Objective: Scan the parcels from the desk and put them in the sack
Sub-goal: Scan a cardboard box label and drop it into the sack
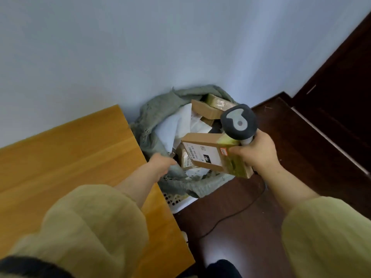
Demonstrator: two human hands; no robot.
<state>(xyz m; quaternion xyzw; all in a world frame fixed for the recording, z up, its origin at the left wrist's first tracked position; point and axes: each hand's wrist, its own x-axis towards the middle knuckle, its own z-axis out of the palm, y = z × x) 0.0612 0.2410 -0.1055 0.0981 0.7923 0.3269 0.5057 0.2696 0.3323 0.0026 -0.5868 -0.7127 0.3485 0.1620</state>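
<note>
You hold a cardboard parcel point(210, 155) over the sack point(152, 115).
Your right hand point(259, 155) clamps it together with the barcode scanner point(239, 122); your left hand point(160, 165) seemingly grips the sack's rim.

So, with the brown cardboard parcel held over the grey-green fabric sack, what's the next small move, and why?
Probably lower the brown cardboard parcel slightly and release it. The right hand holds it, with the dark grey handheld scanner, above the open mouth of the grey-green fabric sack, and the left hand is at its rim.
</note>
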